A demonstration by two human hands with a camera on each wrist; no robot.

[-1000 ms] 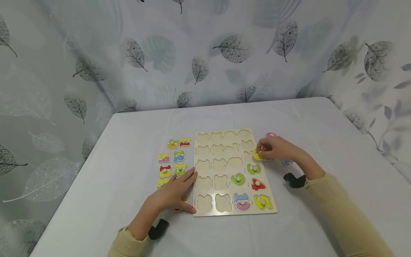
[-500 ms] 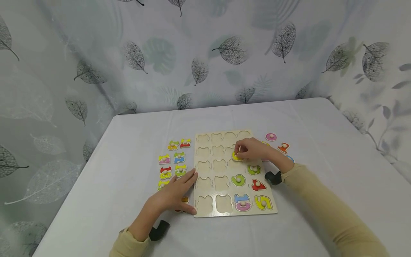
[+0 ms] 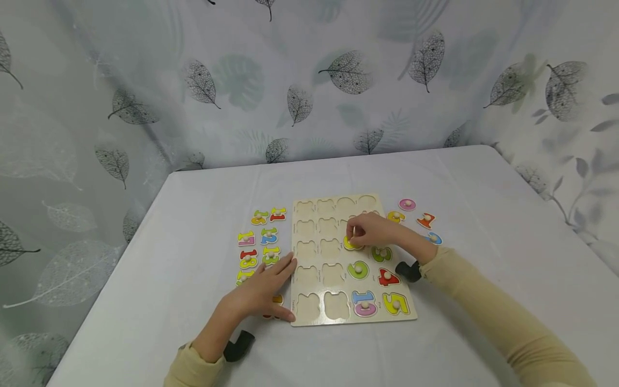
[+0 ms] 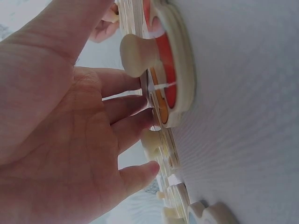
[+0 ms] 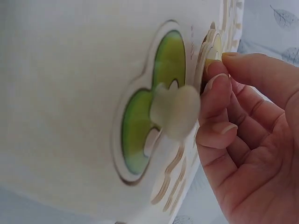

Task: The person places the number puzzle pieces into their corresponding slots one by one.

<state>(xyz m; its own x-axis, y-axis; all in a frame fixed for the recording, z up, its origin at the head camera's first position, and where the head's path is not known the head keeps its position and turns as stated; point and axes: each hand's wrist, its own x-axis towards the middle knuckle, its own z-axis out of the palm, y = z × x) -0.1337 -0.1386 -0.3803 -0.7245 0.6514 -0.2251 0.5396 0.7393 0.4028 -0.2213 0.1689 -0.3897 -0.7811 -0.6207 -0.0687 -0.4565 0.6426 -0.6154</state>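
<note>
With the fingers of my right hand [image 3: 369, 230] curled, I pinch a yellow piece [image 3: 352, 245] over the wooden board [image 3: 331, 248], just beyond the green nine [image 3: 358, 270]; I cannot tell whether it sits down in its hole. My left hand [image 3: 263, 290] has its fingers spread and holds nothing, its tips at the board's left edge. Loose pieces, among them a pink one [image 3: 407, 204] and a red eleven [image 3: 278, 215], lie on the white-covered bench [image 3: 203, 226] to either side.

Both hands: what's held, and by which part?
Right hand pinches a yellow piece, apparently by its knob, which is hidden. Left hand holds nothing; it lies at the board's edge.
</note>
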